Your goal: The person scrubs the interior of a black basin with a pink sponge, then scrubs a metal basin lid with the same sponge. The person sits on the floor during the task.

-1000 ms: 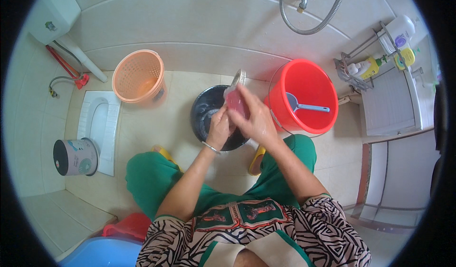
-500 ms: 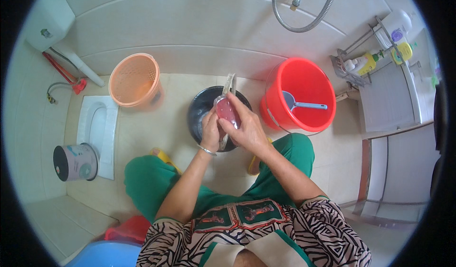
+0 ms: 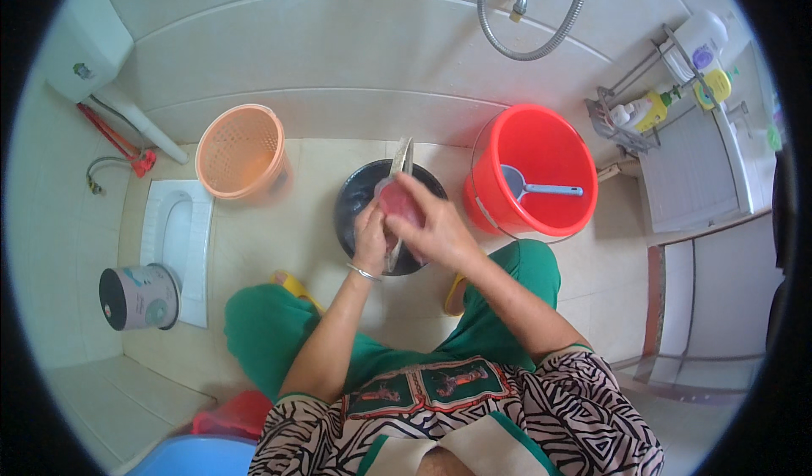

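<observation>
Over a black basin [image 3: 350, 197] on the floor, I hold a pinkish-red, oval, shiny piece [image 3: 399, 205] whose exact kind I cannot make out. My left hand [image 3: 370, 241] is closed at its near left side. My right hand [image 3: 441, 229] wraps it from the right, with the fingers across its top and the thumb underneath; these fingers are slightly blurred. A pale, narrow board [image 3: 403, 156] stands on edge in the basin, passing behind the piece and both hands. What else lies in the dark basin is mostly hidden.
To the right stands a red bucket [image 3: 541, 146] with a blue-grey dipper [image 3: 541, 190] inside. An orange perforated basket [image 3: 241, 150] is at the left, near a squat toilet [image 3: 179, 222] and a bin [image 3: 139, 297]. A shower hose [image 3: 541, 53] hangs above.
My right hand has shifted slightly over the pinkish-red piece, its fingers now covering more of the top. The left hand stays nearly in place. The whole view has shifted slightly.
</observation>
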Tool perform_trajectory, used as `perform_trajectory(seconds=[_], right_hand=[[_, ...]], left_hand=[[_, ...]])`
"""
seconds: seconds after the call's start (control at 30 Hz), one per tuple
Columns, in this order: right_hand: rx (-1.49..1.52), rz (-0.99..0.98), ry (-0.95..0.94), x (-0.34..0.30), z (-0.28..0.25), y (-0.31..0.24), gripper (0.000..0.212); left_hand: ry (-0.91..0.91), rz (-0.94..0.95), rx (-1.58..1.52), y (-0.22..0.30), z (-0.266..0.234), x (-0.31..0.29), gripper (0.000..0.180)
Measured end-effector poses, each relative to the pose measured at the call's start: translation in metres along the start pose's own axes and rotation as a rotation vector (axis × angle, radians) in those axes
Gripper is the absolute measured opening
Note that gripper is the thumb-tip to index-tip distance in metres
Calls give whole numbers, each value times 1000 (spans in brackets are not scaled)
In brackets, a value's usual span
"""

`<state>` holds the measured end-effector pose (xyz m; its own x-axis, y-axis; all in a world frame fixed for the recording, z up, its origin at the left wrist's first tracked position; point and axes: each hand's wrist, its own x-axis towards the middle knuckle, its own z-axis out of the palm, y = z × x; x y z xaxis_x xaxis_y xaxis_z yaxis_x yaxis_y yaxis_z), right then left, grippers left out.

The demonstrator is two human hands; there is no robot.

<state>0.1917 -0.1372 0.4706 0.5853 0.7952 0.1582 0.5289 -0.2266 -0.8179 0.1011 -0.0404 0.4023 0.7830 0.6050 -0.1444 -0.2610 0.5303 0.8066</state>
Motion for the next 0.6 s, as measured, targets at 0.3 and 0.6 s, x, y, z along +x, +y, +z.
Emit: perform_trajectory(seconds=[0.3,0.6], right_hand=[[461,363,148,80,-33,56,64],[888,599,65,53,-34,89,49]], left_hand=[[-157,-200,86,30,1,-6,42],[-24,-58,-313,75,-3,4,45]])
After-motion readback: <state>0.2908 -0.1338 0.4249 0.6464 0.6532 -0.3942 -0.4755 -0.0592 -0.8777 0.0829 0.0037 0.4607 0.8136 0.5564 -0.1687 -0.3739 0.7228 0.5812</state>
